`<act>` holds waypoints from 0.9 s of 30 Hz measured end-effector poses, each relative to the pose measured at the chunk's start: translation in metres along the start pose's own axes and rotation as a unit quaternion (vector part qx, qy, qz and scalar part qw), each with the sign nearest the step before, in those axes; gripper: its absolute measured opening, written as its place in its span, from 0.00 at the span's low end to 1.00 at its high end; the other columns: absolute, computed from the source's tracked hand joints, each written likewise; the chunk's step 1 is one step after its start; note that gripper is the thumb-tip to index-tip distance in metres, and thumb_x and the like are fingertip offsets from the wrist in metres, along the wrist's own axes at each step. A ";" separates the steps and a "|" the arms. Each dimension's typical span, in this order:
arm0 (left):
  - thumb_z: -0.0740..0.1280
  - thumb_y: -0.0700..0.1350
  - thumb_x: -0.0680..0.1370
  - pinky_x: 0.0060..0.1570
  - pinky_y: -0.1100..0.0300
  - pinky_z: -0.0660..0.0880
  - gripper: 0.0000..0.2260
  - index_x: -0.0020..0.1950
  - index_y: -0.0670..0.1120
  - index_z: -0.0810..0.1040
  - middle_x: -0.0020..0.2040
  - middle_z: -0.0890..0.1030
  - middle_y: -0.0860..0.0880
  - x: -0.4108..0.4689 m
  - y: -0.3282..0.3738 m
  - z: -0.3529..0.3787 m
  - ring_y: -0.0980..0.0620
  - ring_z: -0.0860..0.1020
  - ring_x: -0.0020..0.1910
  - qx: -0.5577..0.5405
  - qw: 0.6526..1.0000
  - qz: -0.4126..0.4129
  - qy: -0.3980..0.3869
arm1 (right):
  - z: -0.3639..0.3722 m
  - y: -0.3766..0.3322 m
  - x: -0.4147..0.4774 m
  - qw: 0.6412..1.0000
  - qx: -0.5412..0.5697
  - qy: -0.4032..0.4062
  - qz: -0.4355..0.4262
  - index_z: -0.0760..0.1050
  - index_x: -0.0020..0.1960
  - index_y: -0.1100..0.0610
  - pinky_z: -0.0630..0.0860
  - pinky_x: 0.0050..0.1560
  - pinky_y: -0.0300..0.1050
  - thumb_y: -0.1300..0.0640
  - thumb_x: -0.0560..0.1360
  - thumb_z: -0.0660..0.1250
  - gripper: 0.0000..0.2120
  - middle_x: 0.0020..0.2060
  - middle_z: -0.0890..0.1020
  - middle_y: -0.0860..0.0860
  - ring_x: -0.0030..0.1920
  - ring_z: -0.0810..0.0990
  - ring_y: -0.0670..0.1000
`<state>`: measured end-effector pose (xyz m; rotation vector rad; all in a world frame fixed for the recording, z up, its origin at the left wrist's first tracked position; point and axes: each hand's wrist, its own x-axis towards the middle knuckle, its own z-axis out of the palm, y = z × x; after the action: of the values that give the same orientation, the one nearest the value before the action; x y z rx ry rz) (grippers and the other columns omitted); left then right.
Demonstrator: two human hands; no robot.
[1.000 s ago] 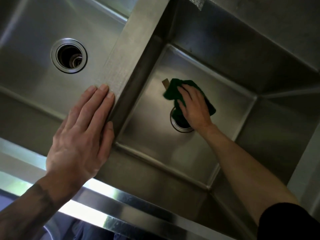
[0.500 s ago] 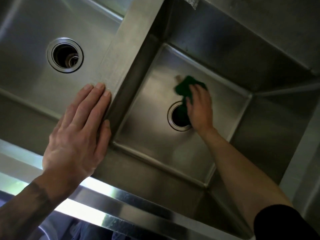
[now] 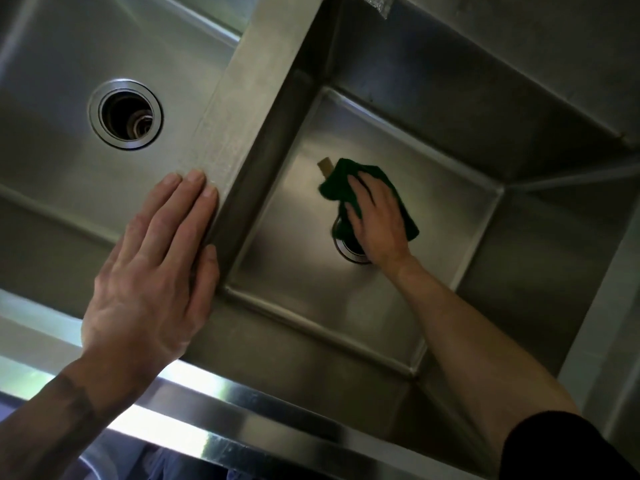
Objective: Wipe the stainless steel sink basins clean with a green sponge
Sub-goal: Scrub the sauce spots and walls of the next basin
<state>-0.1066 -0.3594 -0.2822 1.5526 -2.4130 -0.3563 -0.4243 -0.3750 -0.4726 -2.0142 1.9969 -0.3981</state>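
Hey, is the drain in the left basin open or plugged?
Open: the drain shows a dark hole with pipe parts visible inside; no stopper covers it.

Dim, soft focus; glare on front rim [image 3: 194, 386]; basin walls [image 3: 467, 109] shadowed.

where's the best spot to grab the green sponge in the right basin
The sponge lies flat on the basin floor, partly over the drain, pressed by the right hand. Probably best: come from above and take a pinch grip on the free edge poking out past that hand.
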 end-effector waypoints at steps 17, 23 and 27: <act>0.58 0.44 0.88 0.78 0.41 0.68 0.23 0.82 0.39 0.66 0.83 0.66 0.41 0.001 0.000 0.000 0.42 0.63 0.83 0.000 1.000 -0.002 -0.001 | 0.001 -0.005 -0.061 1.000 0.013 -0.009 -0.001 0.72 0.75 0.61 0.67 0.76 0.61 0.60 0.81 0.66 0.23 0.73 0.74 0.61 0.72 0.72 0.62; 0.58 0.45 0.88 0.77 0.40 0.69 0.23 0.82 0.39 0.66 0.83 0.66 0.40 0.001 0.000 0.000 0.42 0.62 0.84 -0.004 1.000 -0.003 -0.005 | -0.006 -0.016 -0.076 0.974 0.023 0.056 0.216 0.67 0.79 0.60 0.65 0.78 0.57 0.56 0.85 0.62 0.23 0.76 0.70 0.58 0.76 0.67 0.58; 0.58 0.45 0.88 0.77 0.39 0.68 0.23 0.82 0.38 0.66 0.82 0.66 0.40 0.000 0.000 0.000 0.41 0.63 0.83 0.000 1.000 0.001 -0.004 | 0.009 -0.048 -0.102 0.991 0.025 0.017 0.129 0.71 0.75 0.63 0.68 0.76 0.60 0.64 0.80 0.69 0.24 0.73 0.74 0.61 0.73 0.70 0.60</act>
<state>-0.1069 -0.3596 -0.2820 1.5508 -2.4202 -0.3632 -0.3777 -0.2725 -0.4626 -1.7013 2.2085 -0.4217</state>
